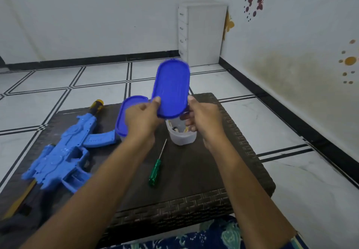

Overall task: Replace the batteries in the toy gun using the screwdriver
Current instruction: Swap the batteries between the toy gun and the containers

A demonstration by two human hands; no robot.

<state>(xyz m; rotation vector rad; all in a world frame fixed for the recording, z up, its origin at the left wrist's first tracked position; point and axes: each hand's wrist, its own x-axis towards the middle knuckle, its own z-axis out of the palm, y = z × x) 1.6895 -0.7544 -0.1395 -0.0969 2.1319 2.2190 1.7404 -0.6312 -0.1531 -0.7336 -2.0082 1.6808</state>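
Observation:
A blue toy gun [64,155] with a yellow-black muzzle lies on the left of the low dark table [194,180]. A green-handled screwdriver [156,169] lies at the table's middle. My left hand [142,119] and my right hand [204,116] both grip a blue oval lid [172,87], tilted up above an open clear plastic container [182,135] with small items inside. A second container with a blue lid [128,108] stands behind my left hand, partly hidden.
The table stands on a white tiled floor with black lines. A white drawer unit [202,33] stands in the far corner. The wall with butterfly stickers runs along the right. Blue patterned cloth [213,237] lies at the near edge.

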